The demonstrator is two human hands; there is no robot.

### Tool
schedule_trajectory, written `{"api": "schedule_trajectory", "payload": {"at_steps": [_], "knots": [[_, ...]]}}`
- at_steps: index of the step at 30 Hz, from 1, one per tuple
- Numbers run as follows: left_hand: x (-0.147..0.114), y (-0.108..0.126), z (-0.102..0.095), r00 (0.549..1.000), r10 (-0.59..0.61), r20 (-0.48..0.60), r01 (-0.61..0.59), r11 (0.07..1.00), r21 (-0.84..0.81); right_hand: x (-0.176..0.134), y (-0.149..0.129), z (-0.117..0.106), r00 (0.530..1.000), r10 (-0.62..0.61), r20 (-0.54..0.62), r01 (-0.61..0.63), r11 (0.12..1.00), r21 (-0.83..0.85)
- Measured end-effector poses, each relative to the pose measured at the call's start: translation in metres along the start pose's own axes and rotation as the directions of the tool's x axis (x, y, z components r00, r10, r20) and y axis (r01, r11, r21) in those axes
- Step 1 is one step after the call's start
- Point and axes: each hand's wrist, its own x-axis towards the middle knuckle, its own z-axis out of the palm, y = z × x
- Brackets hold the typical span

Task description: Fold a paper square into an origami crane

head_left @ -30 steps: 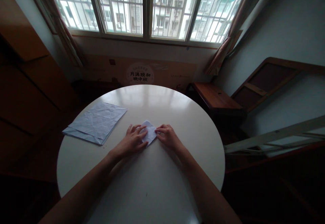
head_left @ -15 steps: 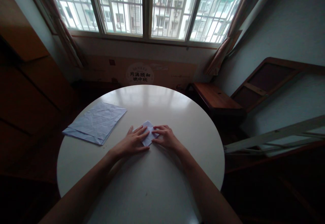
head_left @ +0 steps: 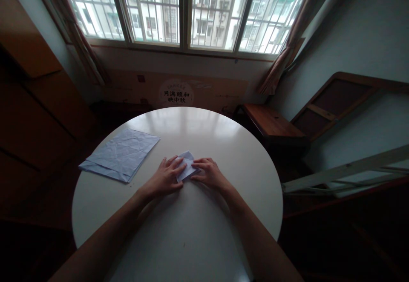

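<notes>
A small folded sheet of paper [head_left: 186, 168], pale bluish white, is in front of me near the middle of the round white table [head_left: 188, 226]. My left hand [head_left: 168, 174] grips its left side, fingers curled over the edge and thumb lower down. On the opposite side, my right hand [head_left: 207, 172] holds the right edge between bent fingers and thumb. One flap at the top of the paper looks slightly raised. The fingers cover both side corners.
A stack of larger creased paper sheets [head_left: 123, 154] lies at the table's left. Beyond the table are a printed cardboard panel [head_left: 207, 88] under the barred window and a low wooden stool or bench [head_left: 271, 120]. A wooden cabinet [head_left: 35, 103] stands on the left.
The small paper has turned a little and its top flap now stands slightly up. My left fingers have drawn back leftward; my right hand has barely moved.
</notes>
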Motion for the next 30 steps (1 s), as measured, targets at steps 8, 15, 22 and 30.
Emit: {"api": "schedule_trajectory", "payload": {"at_steps": [8, 15, 22, 30], "knots": [[0.002, 0.001, -0.001, 0.999, -0.030, -0.041, 0.028, 0.998, -0.056, 0.002, 0.003, -0.001, 1.000, 0.000, -0.009, 0.000, 0.998, 0.058], [0.002, 0.002, -0.001, 0.998, -0.024, -0.065, 0.021, 0.999, -0.044, 0.003, 0.004, 0.002, 0.999, -0.010, -0.041, 0.012, 0.999, 0.052], [0.000, 0.008, -0.009, 0.998, -0.012, -0.068, 0.011, 1.000, -0.020, 0.003, 0.007, 0.003, 0.999, -0.027, -0.044, 0.029, 0.999, 0.037], [0.000, 0.006, -0.010, 0.998, -0.005, -0.059, 0.003, 1.000, -0.030, 0.004, 0.003, 0.001, 0.999, -0.012, -0.045, 0.014, 0.999, 0.041]]}}
